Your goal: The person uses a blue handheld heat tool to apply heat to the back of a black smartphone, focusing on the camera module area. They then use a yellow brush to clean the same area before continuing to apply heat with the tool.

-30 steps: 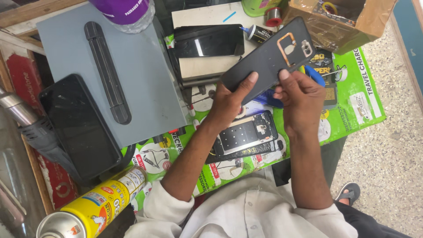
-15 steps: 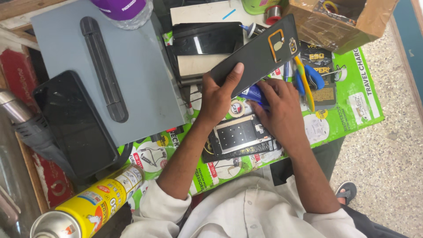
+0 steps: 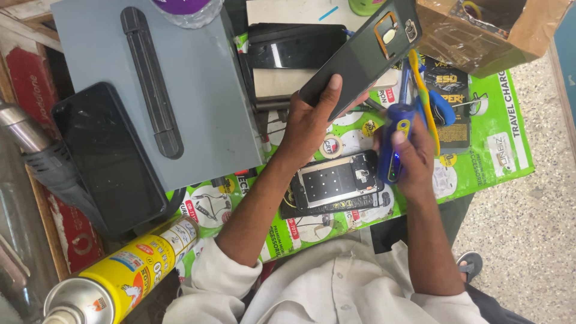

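Above the opened phone [image 3: 336,187], left hand's [image 3: 309,123] back cover [image 3: 360,57] slanting up-right.

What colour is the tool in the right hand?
Blue tool, with a yellow patch, seen in the head view.

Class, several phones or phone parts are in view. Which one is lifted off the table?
The dark back cover, held up by the left hand; the opened phone and black phone lie flat.

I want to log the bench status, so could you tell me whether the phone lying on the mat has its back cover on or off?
Off: the phone shows its bare inner frame, and the left hand holds the dark back cover above it.
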